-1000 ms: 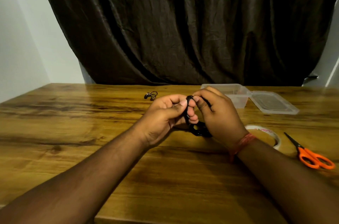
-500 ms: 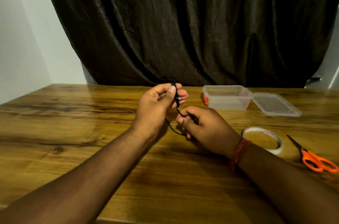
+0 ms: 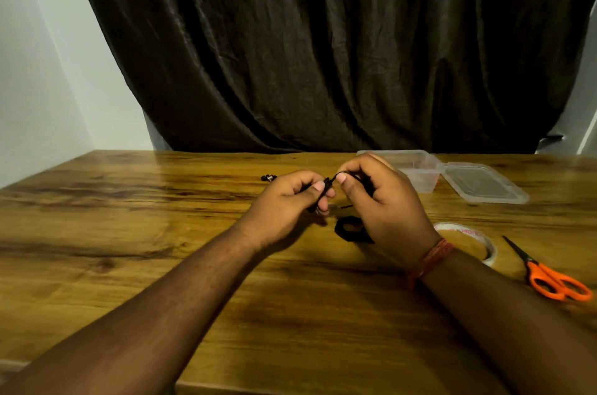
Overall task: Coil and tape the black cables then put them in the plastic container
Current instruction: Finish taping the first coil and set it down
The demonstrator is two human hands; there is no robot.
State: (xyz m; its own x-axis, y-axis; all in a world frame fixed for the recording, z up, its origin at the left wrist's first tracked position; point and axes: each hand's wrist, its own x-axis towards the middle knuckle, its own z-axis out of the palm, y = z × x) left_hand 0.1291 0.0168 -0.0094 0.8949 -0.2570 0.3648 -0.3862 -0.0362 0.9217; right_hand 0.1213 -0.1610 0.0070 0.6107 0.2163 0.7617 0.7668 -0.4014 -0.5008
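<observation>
Fingers of left hand (image 3: 287, 200) and right hand (image 3: 384, 200) curled, both pinching cable (image 3: 334, 177) between thumbs above table (image 3: 161, 233). Loose coil (image 3: 347, 228) on table under right hand. Container (image 3: 416, 165) open behind; tape (image 3: 465, 233), scissors (image 3: 549, 275) right.

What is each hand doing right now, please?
Left hand: closed, pinching the black cable.
Right hand: closed, pinching the same cable.
</observation>
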